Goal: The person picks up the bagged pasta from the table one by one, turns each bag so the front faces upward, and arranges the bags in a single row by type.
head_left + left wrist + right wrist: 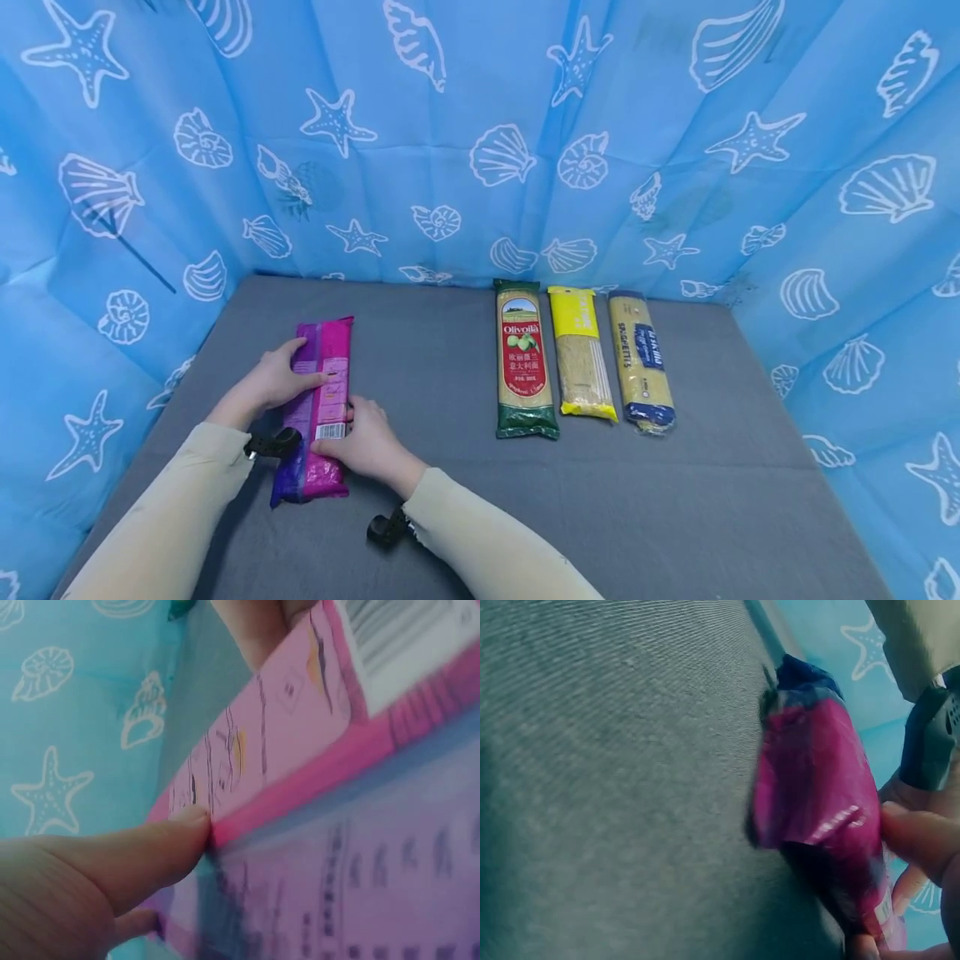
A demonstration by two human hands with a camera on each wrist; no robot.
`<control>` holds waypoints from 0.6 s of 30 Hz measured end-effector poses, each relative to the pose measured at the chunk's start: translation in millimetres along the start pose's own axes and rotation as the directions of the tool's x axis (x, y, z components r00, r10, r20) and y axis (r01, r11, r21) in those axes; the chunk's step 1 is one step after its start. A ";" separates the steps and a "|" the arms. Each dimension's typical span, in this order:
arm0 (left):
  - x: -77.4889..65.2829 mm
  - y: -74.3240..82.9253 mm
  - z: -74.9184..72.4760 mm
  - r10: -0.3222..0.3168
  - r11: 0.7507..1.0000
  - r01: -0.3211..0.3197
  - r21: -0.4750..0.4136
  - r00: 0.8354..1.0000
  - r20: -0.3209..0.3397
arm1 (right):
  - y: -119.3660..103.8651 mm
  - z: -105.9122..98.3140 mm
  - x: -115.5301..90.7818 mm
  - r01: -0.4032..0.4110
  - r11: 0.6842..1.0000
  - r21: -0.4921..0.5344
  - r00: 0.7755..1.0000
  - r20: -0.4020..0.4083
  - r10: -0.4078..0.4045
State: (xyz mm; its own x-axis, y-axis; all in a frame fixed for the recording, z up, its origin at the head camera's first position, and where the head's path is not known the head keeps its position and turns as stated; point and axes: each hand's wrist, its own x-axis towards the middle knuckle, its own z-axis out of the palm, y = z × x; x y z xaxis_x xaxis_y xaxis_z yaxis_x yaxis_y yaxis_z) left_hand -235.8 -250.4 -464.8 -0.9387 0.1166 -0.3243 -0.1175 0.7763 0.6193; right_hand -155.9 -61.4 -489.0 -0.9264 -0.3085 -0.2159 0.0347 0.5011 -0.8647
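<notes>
Both hands hold one long pink and purple packet [330,417] at the left of the grey surface, its printed back with a barcode facing up. My left hand [273,385] grips its upper left side; in the left wrist view the thumb [169,847] presses across the printed face. At the lower right edge my right hand [375,442] pinches the packet, thumb on top near the barcode and fingers along the side. In the right wrist view the packet's crimped end [806,682] points away from the right hand. Most fingertips are hidden behind the packet.
Three spaghetti packs stand in a row at the back right: a green and red one [522,358], a yellow one [581,354] and a blue-banded one [641,362]. A blue curtain [450,183] with white shells surrounds the grey cloth-covered table [600,508].
</notes>
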 end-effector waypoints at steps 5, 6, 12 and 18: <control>-1.2 -2.9 5.0 0.044 0.993 -0.045 -0.111 0.999 -0.015 | -1.0 -0.5 1.3 0.020 0.998 -0.057 1.000 -0.003 -0.020; -2.0 -2.6 6.0 0.052 0.991 -0.055 -0.119 0.998 -0.025 | -1.0 -0.5 1.0 0.025 0.998 -0.062 1.000 -0.004 -0.025; -6.5 -0.8 10.5 0.111 0.970 -0.122 -0.211 0.992 -0.067 | 1.9 0.1 -2.0 0.032 0.999 -0.041 0.999 -0.016 -0.033; -9.9 2.6 10.9 0.117 0.944 -0.133 -0.301 0.991 -0.071 | 9.1 -2.3 -4.4 0.088 0.995 0.038 0.996 -0.003 -0.088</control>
State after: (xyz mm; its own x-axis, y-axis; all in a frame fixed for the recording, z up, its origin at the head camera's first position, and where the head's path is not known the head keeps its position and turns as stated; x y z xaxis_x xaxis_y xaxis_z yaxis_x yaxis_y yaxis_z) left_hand -223.2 -242.7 -467.7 -0.9667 0.1624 -0.1979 -0.0835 0.5310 0.8433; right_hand -152.4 -53.6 -494.8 -0.9272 -0.3484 -0.1378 -0.0324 0.4409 -0.8969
